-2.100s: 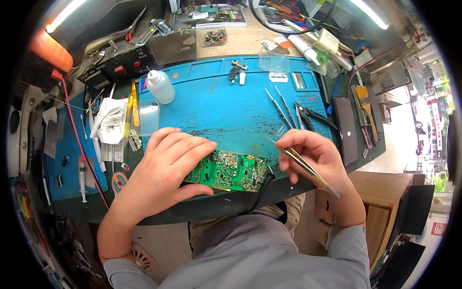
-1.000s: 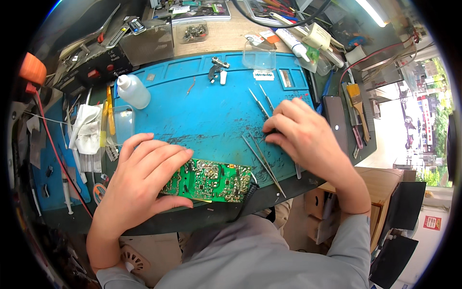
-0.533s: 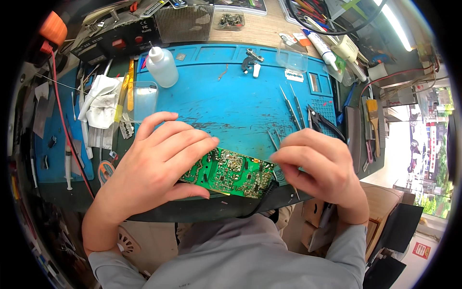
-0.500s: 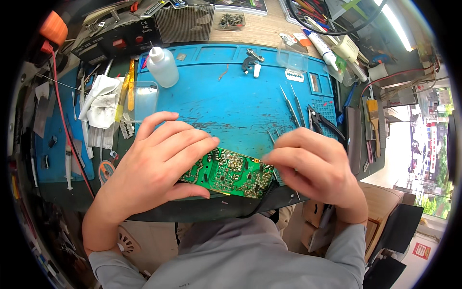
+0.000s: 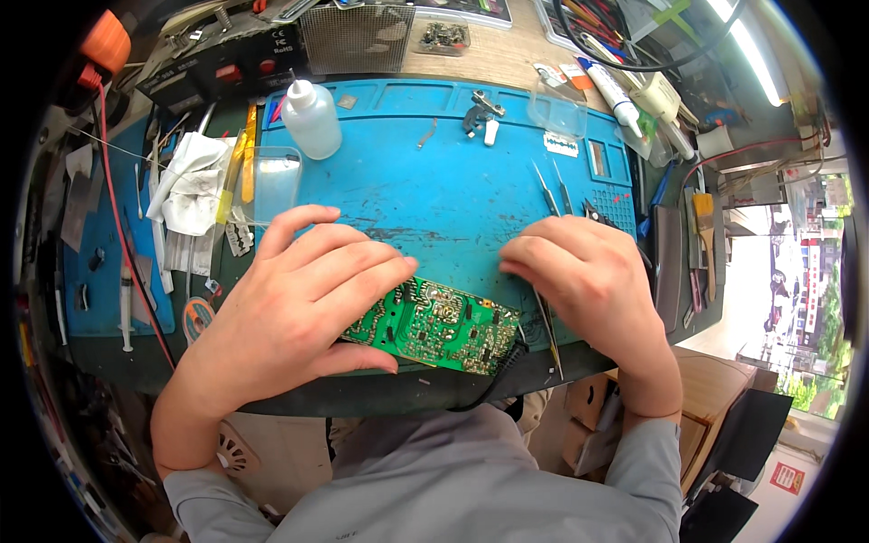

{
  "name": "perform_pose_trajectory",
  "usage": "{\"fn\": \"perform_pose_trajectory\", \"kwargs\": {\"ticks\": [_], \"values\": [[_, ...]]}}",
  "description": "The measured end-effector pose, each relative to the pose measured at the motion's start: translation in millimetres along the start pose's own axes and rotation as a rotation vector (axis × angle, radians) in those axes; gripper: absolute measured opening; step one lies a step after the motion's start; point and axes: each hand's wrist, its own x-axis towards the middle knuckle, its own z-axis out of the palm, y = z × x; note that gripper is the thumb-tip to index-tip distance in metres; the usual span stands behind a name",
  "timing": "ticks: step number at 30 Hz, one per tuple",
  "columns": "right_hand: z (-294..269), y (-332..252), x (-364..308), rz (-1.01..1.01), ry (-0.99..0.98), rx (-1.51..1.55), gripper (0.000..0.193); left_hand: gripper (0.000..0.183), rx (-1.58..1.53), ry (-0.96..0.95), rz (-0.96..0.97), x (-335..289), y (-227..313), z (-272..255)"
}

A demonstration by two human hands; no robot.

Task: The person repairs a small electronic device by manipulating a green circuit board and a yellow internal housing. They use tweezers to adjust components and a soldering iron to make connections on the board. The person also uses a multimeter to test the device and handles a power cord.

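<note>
My left hand (image 5: 290, 308) grips the left end of a green circuit board (image 5: 444, 321), fingers over the far edge and thumb along the near edge. The board's face, with solder joints and small chips, is turned up. A black cable (image 5: 509, 362) runs from its right end toward the near edge of the bench. My right hand (image 5: 584, 281) is apart from the board, to its right, with fingers curled together; whatever lies between the fingertips is hidden. A pair of tweezers (image 5: 549, 335) shows partly from under this hand, and I cannot tell whether it is held.
On the blue mat (image 5: 398, 181) stand a white squeeze bottle (image 5: 311, 122) and a small clamp-like tool (image 5: 482, 118). More tweezers (image 5: 555, 185), partly hidden pliers (image 5: 596, 214) and a razor blade (image 5: 560, 145) lie at right. A clear plastic box (image 5: 276, 181) and crumpled white tissue (image 5: 192, 181) sit left.
My right hand has drawn back to the right from the board's far right corner and now covers part of the tweezers and pliers. My left hand keeps its hold on the circuit board.
</note>
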Motion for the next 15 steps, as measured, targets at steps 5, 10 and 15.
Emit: {"fn": "perform_pose_trajectory", "kwargs": {"ticks": [5,10,15], "values": [[3,-14,0,-0.006,0.177,0.433,0.019,0.08,0.001,0.012,0.003,-1,0,1],[21,-23,1,-0.138,0.122,0.557,0.02,0.078,-0.004,0.038,0.016,-1,-2,3],[30,-25,0,-0.137,0.135,0.522,0.022,0.077,0.004,0.033,0.014,-1,-2,2]]}}
